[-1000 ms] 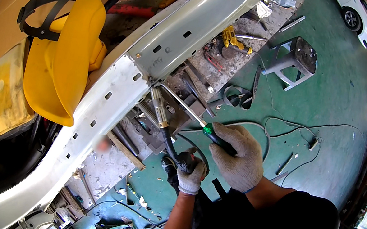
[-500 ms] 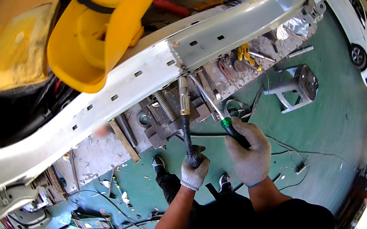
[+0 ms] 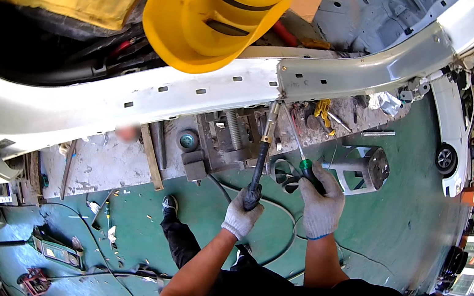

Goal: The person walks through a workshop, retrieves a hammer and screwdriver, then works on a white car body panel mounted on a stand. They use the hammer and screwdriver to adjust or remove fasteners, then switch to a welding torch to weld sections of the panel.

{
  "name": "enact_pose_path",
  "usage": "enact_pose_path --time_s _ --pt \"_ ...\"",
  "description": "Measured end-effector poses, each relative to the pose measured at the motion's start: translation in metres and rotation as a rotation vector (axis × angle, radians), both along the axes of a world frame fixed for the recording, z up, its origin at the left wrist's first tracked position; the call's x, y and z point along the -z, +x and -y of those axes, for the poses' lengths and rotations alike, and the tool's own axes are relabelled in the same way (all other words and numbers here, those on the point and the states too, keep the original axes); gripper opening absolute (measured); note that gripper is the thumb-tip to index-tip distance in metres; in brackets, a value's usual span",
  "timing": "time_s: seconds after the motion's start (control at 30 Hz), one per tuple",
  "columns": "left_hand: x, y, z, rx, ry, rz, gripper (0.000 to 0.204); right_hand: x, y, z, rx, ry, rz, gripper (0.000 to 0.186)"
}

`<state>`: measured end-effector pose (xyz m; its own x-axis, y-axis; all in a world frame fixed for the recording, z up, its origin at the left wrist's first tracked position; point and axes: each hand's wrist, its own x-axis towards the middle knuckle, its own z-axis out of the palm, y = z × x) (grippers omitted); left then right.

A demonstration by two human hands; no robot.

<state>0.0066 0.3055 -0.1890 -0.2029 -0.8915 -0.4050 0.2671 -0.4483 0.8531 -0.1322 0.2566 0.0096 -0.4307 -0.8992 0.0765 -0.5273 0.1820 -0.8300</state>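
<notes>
A hammer (image 3: 261, 152) is gripped by the gloved left hand (image 3: 241, 211) and a screwdriver (image 3: 301, 152) by the right hand (image 3: 321, 206); both tools are held against a white car body panel (image 3: 196, 95). Green workshop floor (image 3: 397, 235), littered with cables, is seen below.

Both hands wear pale grey knit gloves: the left hand (image 3: 242, 213) grips a black-handled hammer (image 3: 260, 158) with a brass-coloured neck, the right hand (image 3: 321, 203) a green-and-black-handled screwdriver (image 3: 301, 152). Far left hangs a bright yellow plastic hard hat (image 3: 208, 19) above the long white metal car-body sill (image 3: 152, 94). The floor (image 3: 397, 235) is green.
</notes>
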Motion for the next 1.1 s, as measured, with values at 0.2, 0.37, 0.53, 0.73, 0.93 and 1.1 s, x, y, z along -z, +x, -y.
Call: enact_pose_path --time_s 0.2,0.37,0.53,0.73,0.93,1.1 --pt "0.012 -0.001 -0.004 0.02 -0.041 0.027 0.041 0.009 0.003 -0.002 0.089 -0.015 0.243 0.043" --pt "0.003 -0.002 -0.003 -0.045 -0.068 -0.029 0.041 0.004 0.007 -0.002 0.12 0.024 0.246 0.043" --pt "0.006 0.001 0.0 0.006 -0.025 -0.047 0.058 -0.009 0.015 0.001 0.139 0.051 0.247 0.042" --pt "-0.005 0.001 -0.014 -0.081 0.009 -0.089 0.05 0.01 -0.001 -0.005 0.093 -0.007 0.215 0.042" --pt "0.003 0.016 -0.048 -0.027 0.089 -0.081 0.066 0.011 0.011 -0.005 0.129 -0.005 0.215 0.038" --pt "-0.012 0.028 -0.04 0.047 0.147 -0.112 0.064 0.013 0.012 -0.007 0.112 -0.039 0.119 0.037"
